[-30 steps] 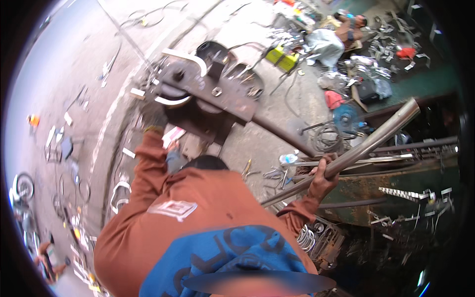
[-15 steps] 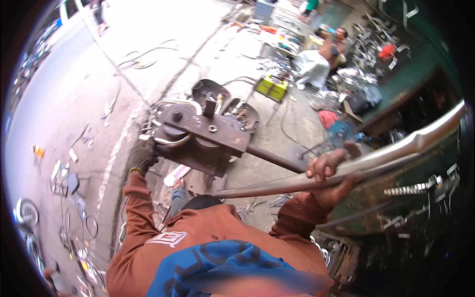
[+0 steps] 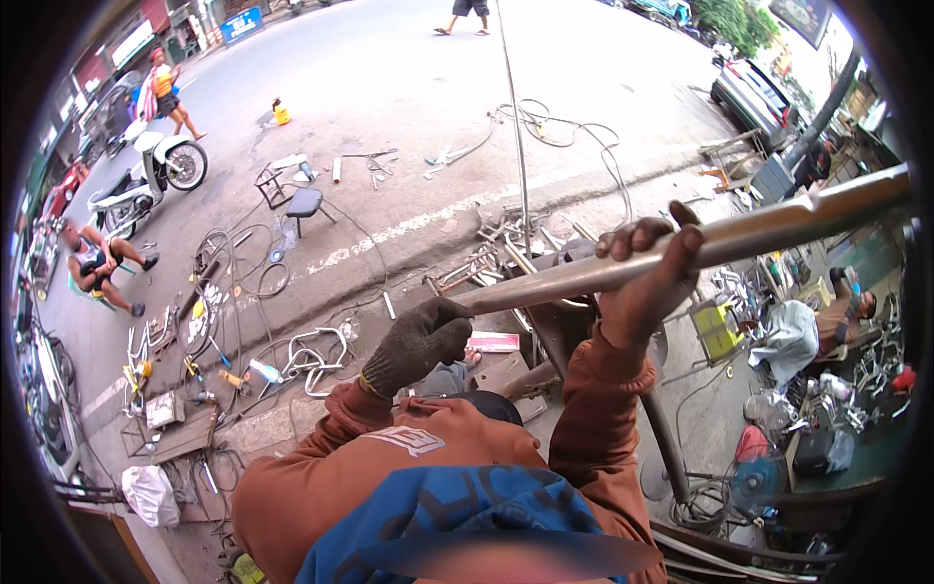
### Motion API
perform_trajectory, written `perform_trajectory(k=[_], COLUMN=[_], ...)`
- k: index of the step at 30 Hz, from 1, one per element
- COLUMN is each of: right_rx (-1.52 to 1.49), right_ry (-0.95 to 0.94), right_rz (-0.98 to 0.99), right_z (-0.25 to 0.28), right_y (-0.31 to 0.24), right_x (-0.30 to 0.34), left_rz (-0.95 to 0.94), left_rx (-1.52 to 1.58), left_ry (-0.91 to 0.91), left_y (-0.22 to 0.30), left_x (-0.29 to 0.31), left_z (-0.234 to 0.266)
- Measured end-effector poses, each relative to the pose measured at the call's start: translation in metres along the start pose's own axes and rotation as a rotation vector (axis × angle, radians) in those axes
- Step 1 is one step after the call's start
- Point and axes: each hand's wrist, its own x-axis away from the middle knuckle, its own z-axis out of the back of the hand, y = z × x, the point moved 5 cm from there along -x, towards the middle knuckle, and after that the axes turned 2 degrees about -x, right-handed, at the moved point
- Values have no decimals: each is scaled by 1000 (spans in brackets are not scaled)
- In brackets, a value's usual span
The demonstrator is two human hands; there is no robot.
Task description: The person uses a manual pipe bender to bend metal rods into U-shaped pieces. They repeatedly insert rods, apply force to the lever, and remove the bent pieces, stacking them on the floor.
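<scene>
A long, shiny metal tube slants across in front of me, rising to the right rim. My bare right hand is wrapped round its middle, thumb up. The dark knitted glove on my left hand covers its fingers, which close at the tube's lower left end. Behind and below the tube stands a brown steel bending machine, partly hidden by the tube and my right arm. A thick bar runs from it toward the lower right.
Bent metal tubes and cables litter the ground at left. A black stool and a parked motorcycle stand beyond. At right are a yellow-green machine, a fan and a seated person. Another person sits at far left.
My left hand has left the bending machine and come to the tube's near end. The tube has risen in view, still in my right hand. My view has swung left.
</scene>
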Motion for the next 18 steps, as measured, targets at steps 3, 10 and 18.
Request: perform_trajectory(k=[3,10,18], right_rx=[-8,-189,866], right_ry=[-69,-138,-609], right_rz=[-77,-407,-259], right_z=[-38,-93,63], right_y=[50,156,73], right_x=[-6,68,-19], left_rz=[22,-503,-665], left_rx=[102,1065,1350], left_ry=[249,184,994], left_y=[-19,-2,-37], left_x=[9,-41,-31], left_z=[11,18,230])
